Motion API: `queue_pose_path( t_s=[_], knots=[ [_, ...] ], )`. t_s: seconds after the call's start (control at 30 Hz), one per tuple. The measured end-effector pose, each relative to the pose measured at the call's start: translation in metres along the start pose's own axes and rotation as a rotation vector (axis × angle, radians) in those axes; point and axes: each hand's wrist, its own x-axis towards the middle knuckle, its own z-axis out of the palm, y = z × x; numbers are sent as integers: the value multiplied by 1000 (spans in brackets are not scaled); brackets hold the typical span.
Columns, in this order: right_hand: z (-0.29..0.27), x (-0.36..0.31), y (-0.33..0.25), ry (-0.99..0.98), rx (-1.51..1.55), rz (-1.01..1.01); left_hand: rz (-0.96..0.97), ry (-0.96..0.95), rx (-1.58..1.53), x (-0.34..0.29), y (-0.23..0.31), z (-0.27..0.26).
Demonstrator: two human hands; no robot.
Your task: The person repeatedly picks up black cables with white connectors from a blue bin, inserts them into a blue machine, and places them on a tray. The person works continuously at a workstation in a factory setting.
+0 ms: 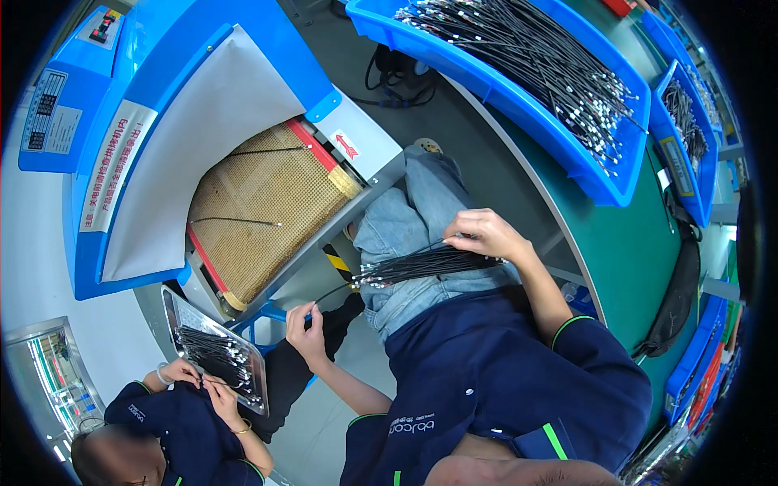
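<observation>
A bundle of thin black cables [429, 266] with small white ends lies across my lap, on my light blue jeans. My right hand [485, 233] is over the bundle's right part, its thumb and fingertips pinched on a black cable there. To the left of my lap, my left hand [306, 330] is closed, and a single black cable [332, 292] runs from its fingertips toward the bundle's white ends. Whether both hands grip the same cable I cannot tell.
At the upper left, a blue-hooded conveyor machine [207, 146] carries two cables on its tan mesh belt [251, 206]. A co-worker at lower left handles cables over a metal tray [261, 356]. A large blue bin [624, 190] full of cables stands on the green table [596, 251] at right.
</observation>
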Motion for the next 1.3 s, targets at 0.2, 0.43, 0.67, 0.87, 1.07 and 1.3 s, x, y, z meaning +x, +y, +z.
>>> queue_pose_path(
  t_s=[0.2, 0.43, 0.67, 0.87, 1.07, 1.3],
  knots=[
    [0, -1, 1, -25, 27, 34, -6, 0, 3, 0, -1, 0],
    [-1, -1, 2, -61, -1, -8, -8, -14, 2, 1, -2, 2],
    [-3, 6, 1, -100, -65, 31, -9, -31, -30, 29, -3, 4],
    [21, 40, 9, -63, -103, 21, -72, -91, -37, 84, -37, 3],
    [50, 75, 16, 4, -151, -6, -15, -127, -32, 150, -75, 7],
    [90, 119, 24, 143, -154, -67, 34, -199, 18, 213, -115, 14]
  ],
)
